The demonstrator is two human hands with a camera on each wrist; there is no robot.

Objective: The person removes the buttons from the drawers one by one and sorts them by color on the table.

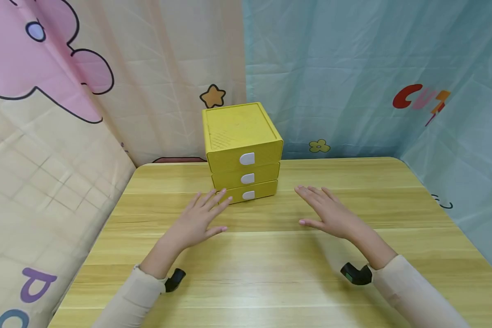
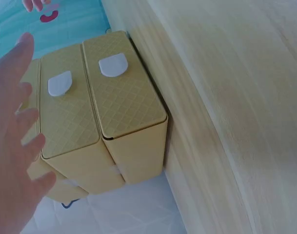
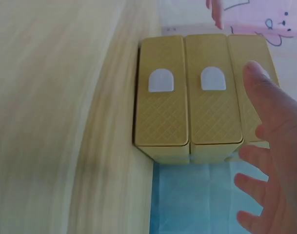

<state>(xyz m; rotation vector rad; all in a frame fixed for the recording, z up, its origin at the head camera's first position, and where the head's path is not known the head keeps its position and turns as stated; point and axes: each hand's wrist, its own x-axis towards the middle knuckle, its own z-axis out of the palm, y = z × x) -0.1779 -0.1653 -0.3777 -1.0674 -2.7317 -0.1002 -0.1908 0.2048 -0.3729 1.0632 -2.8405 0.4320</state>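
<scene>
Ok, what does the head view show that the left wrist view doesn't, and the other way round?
Only the head view shows the top panel of the yellow drawer unit, the top drawer's white tab, the orange star and both sleeves.

Only the left wrist view clearly shows the diamond texture on the drawer fronts and the unit's side wall.

Both show the unit, the wooden table, the left hand and at least the fingers of the right hand.
</scene>
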